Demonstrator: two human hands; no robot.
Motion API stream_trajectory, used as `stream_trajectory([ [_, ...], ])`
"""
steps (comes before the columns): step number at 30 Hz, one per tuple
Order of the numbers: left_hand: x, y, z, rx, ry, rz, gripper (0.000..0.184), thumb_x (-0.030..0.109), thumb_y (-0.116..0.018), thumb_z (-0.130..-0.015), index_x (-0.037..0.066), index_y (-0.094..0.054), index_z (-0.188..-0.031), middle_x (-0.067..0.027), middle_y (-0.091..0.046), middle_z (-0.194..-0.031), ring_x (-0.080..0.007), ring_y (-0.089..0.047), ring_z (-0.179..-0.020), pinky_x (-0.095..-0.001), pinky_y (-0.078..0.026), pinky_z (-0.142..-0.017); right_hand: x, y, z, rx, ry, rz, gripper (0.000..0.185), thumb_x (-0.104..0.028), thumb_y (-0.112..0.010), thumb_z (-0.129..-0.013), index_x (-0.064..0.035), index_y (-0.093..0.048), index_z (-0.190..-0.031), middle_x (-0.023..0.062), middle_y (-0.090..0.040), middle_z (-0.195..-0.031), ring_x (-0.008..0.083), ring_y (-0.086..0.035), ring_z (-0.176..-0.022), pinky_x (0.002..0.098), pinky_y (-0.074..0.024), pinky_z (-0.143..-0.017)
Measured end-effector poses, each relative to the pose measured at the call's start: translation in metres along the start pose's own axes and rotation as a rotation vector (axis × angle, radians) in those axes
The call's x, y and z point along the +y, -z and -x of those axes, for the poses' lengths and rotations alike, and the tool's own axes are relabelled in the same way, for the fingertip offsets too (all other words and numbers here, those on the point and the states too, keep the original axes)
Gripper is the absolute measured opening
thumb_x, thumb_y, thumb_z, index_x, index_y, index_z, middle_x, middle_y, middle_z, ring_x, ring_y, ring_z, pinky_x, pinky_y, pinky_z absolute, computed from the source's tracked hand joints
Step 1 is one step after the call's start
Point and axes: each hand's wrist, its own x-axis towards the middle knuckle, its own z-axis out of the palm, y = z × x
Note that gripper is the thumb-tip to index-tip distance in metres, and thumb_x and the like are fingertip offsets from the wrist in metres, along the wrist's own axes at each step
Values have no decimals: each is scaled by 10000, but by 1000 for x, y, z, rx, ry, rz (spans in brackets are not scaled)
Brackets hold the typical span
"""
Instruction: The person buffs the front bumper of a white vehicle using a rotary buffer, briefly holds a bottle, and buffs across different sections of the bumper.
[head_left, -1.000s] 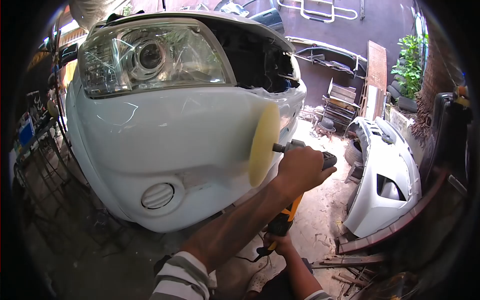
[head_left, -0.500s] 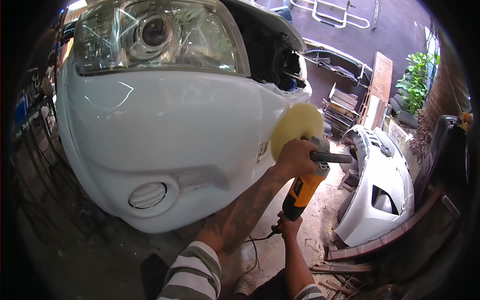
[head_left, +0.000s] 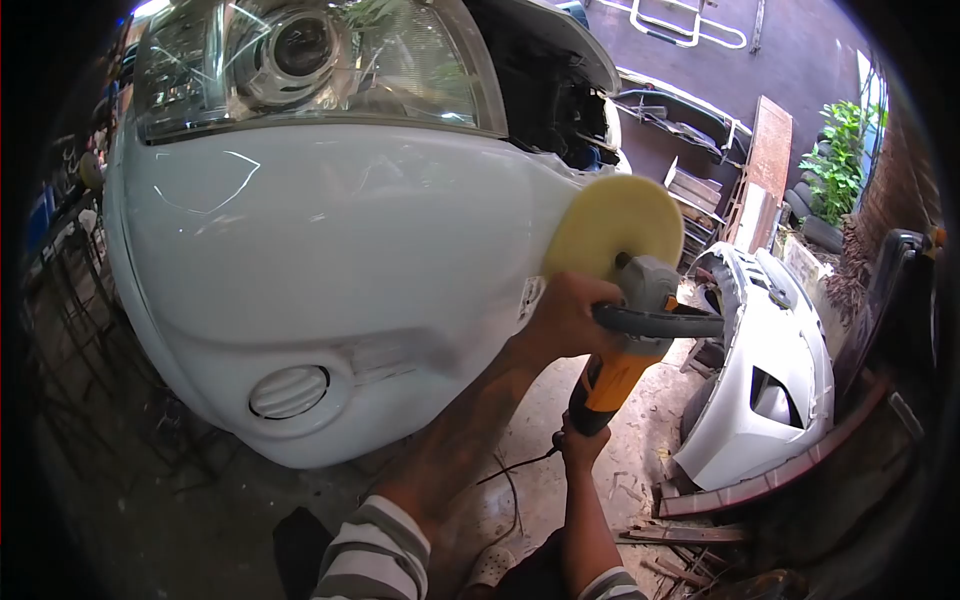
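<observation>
an orange and black polisher (head_left: 622,375) hangs in the air between the two hands, just beyond the right edge of the white car bumper (head_left: 330,250), its body slanting down from the head toward the person. the left hand (head_left: 572,315) sits at the head end, fingers wrapped about the left part of the black handle (head_left: 665,323), so most of that handle juts out to the right of the fist. the right hand (head_left: 583,445) is lower and nearer the person, closed around the black rear end of the polisher, with the cord (head_left: 520,466) trailing off to the left beside it. the round yellow pad (head_left: 625,215) lies past the left hand, up and a little to the right, its left rim overlapping the bumper's right edge; whether the two touch, i cannot tell. the headlight (head_left: 300,70) sits along the bumper's top edge, and dark scuffs (head_left: 385,362) mark its lower part beside the round fog lamp cover (head_left: 290,392). on the floor (head_left: 540,410), right of both hands and apart from them, stands a loose white bumper (head_left: 725,430).
</observation>
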Motion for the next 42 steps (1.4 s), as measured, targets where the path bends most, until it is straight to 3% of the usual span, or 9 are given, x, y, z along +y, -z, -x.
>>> stream_trajectory([
  [6,-17,-24,-13,-78,136,-2,168,172,-767,-601,62,-661,-671,-136,-604,-615,-313,-622,-591,-374,-475,-561,19,2,-11,5,-170,-62,179,-58,-759,-735,25,-636,-835,73,-647,-693,176,-627,-565,325,-497,-549],
  [7,-17,-26,-12,-68,127,2,160,140,-771,-605,48,-655,-666,-112,-598,-604,-242,-594,-569,-339,-456,-551,17,3,-11,0,-219,-91,178,-56,-758,-733,23,-634,-833,77,-644,-685,178,-624,-550,325,-494,-538],
  [9,-15,-27,-8,-59,120,6,156,108,-776,-608,34,-649,-661,-88,-593,-592,-172,-566,-547,-304,-437,-540,16,8,-11,-17,-211,-61,183,-58,-760,-733,25,-633,-836,76,-647,-693,176,-627,-561,320,-494,-544],
  [15,7,-2,8,-49,24,-54,204,120,-808,-588,45,-626,-643,-83,-588,-614,-225,-587,-568,-329,-441,-534,3,10,-5,-39,-104,-47,187,-78,-766,-738,17,-640,-838,60,-658,-739,153,-632,-625,304,-495,-580],
  [17,19,9,10,-29,-3,-22,181,151,-764,-603,56,-613,-631,-119,-570,-593,-293,-594,-575,-360,-449,-535,-4,9,-1,-57,-83,-63,186,-85,-769,-740,13,-644,-837,54,-660,-751,144,-630,-645,301,-495,-592],
  [25,25,17,17,-6,-26,-52,193,128,-768,-598,51,-592,-606,-105,-563,-583,-266,-590,-563,-348,-440,-527,11,3,1,7,81,52,218,-123,-776,-739,22,-644,-834,41,-664,-762,141,-630,-691,310,-503,-642],
  [36,-9,-12,-10,-49,-10,-31,163,165,-761,-593,61,-652,-654,-126,-583,-587,-282,-601,-538,-351,-457,-525,33,-9,-9,32,-37,-37,198,-112,-773,-746,9,-643,-834,57,-654,-726,158,-635,-618,311,-503,-581],
  [38,-10,-14,-13,-105,73,-61,198,80,-799,-548,39,-626,-636,-81,-591,-620,-230,-586,-570,-327,-429,-528,29,-12,-9,29,-84,-38,196,-107,-774,-744,7,-642,-835,58,-648,-716,163,-635,-602,313,-502,-566],
  [42,-6,-8,-9,-107,7,-101,206,93,-809,-544,45,-628,-629,-81,-597,-628,-228,-589,-579,-326,-438,-532,28,-13,-7,18,-96,-65,201,-100,-777,-737,7,-642,-841,58,-646,-711,165,-634,-603,311,-500,-566],
])
